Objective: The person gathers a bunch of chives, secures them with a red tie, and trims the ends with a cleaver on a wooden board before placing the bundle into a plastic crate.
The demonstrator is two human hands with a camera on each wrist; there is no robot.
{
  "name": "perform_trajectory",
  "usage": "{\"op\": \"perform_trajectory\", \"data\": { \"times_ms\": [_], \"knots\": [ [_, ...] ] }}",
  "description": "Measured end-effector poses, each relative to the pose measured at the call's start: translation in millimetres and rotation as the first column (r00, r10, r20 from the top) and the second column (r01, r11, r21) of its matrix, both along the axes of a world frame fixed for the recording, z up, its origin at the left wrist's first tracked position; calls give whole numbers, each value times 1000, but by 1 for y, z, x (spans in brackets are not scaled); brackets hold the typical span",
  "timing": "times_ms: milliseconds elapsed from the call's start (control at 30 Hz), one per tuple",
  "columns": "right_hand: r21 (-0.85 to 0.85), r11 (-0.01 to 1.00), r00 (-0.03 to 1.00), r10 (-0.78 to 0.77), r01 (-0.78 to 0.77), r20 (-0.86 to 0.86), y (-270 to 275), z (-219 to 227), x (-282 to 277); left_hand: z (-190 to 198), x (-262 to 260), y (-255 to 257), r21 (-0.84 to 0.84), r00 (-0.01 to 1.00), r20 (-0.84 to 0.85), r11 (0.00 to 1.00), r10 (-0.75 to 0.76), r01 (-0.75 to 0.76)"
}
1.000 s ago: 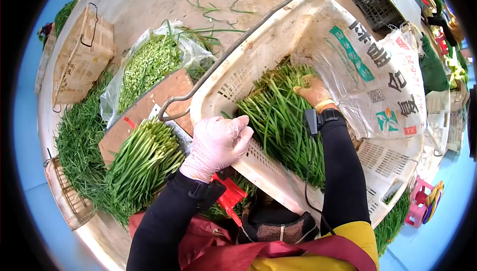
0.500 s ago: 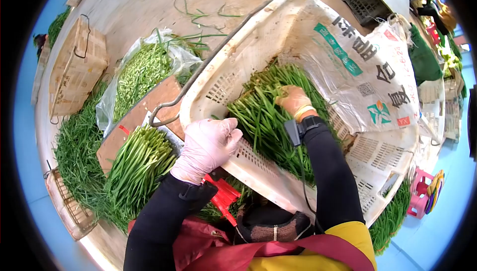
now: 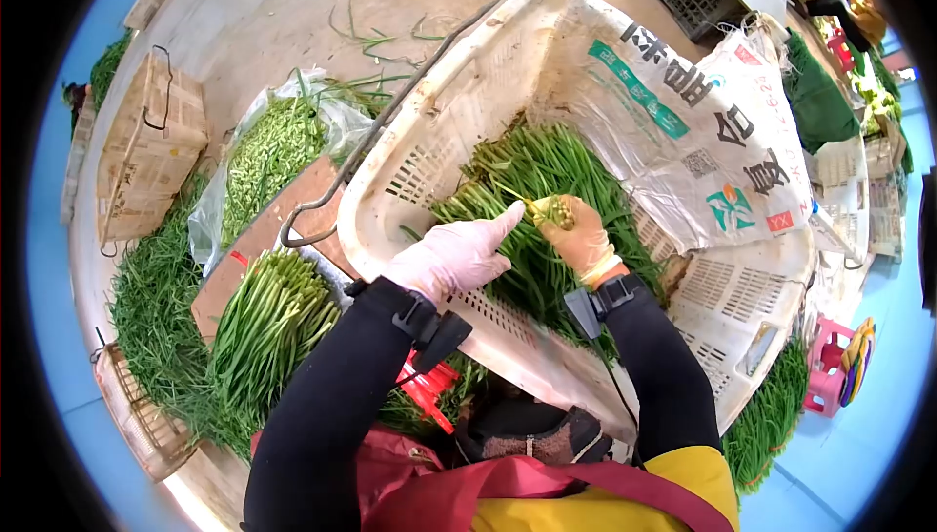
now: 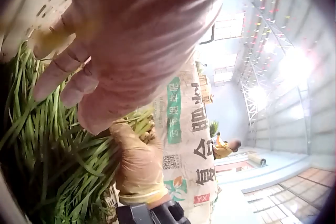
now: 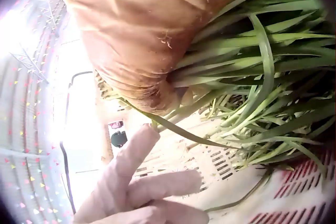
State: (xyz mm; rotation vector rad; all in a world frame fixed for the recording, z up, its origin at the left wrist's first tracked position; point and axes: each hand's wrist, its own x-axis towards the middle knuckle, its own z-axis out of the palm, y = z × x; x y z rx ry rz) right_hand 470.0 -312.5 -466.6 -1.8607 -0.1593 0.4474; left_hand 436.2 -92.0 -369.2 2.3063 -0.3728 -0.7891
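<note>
Item: long green flat-leaved stalks with pale bud tips, heaped loose [image 3: 547,210] inside a tilted white slotted plastic crate [image 3: 459,73]. Leaves are narrow, glossy, mostly lying in 1 direction along the crate floor, a few bent or crossing.

Right hand [image 3: 576,234], in a tan rubber glove: curled round a small bunch of these stalks [image 5: 231,61], gripping it near the bud end and lifting it just above the heap.

Left hand [image 3: 454,254], in a pale pink thin glove: fingers straight and relaxed, reaching over the crate's near wall, fingertips just beside the gripped bunch; it holds nothing.

Lining: a white woven sack printed with green and black characters [image 3: 683,132], draped over the crate's far side.

Surroundings: a trimmed bundle of the same green stalks [image 3: 268,322] lying on a brown board [image 3: 293,215] to the left; a clear plastic bag of green buds [image 3: 268,146] beyond it; a woven tan basket [image 3: 146,146] further left; loose green trimmings [image 3: 146,288] on the concrete floor
</note>
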Motion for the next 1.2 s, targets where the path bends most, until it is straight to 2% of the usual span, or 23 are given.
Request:
{"op": "perform_trajectory", "data": {
  "times_ms": [67,133,167,200,267,300,333,400,433,467,500,533,567,600,633,667,733,800,900,933,1033,1133,1200],
  "knots": [
    [39,999,1000,-11,10,29,-5,9,-8,-7,5,-7,46,998,-63,999,-4,7],
    [143,989,1000,-21,20,5,-7,16,-13,-34,6,-10,-197,975,-80,955,209,-221],
    [150,989,1000,-8,9,-5,-8,19,-16,-25,7,-16,-336,920,-211,860,329,-385],
    [150,989,1000,-14,15,-5,-8,16,-19,-24,7,-18,-336,922,-211,862,323,-379],
    [169,985,997,15,-27,70,-6,9,-25,-23,3,-20,-439,862,-442,778,248,-449],
    [31,997,947,61,-74,314,-3,14,-25,-32,-2,-22,-387,853,-440,798,281,-462],
    [194,981,993,-7,-15,115,7,6,-30,-42,-5,-22,-390,855,-442,800,272,-456],
    [138,989,965,15,-53,263,7,14,-32,-39,-6,-24,-327,893,-378,868,243,-374],
    [-130,972,957,219,-197,192,6,16,-32,-37,-4,-17,-245,849,-465,886,250,-394],
    [-373,862,917,394,-343,68,5,20,-33,-35,-5,-19,-268,845,-442,855,299,-443],
    [-436,823,909,416,-363,28,4,25,-36,-33,-6,-18,-304,840,-448,831,307,-465],
    [-439,822,909,416,-362,29,3,20,-39,-31,-7,-15,-339,834,-453,804,315,-488],
    [-511,768,881,472,-387,42,3,19,-40,-26,-7,-15,-341,834,-453,803,315,-489],
    [-579,706,848,527,-408,45,2,18,-43,-23,-9,-15,-458,819,-458,697,346,-551],
    [-585,703,846,531,-404,54,-3,18,-45,-19,-13,-13,-559,799,-472,574,374,-599],
    [-628,653,836,549,-423,8,-3,10,-45,-9,-11,-6,-569,804,-484,573,347,-590],
    [-617,632,838,540,-469,-84,2,28,-44,12,-20,0,-627,776,-471,459,419,-629],
    [-613,608,822,556,-505,-127,8,23,-49,29,-28,10,-593,769,-461,490,444,-639],
    [-715,390,716,663,-581,-220,22,23,-53,40,-47,19,-633,758,-452,429,471,-644],
    [-713,391,714,666,-582,-218,25,20,-56,45,-54,21,-631,756,-451,430,474,-646],
    [-715,269,617,736,-645,-280,30,9,-62,58,-73,29,-617,721,-465,396,514,-680],
    [-687,195,542,771,-700,-333,32,7,-62,71,-92,36,-627,697,-487,344,527,-699],
    [-695,184,532,781,-696,-326,36,10,-61,76,-105,40,-613,663,-488,318,568,-723]
  ]
}}
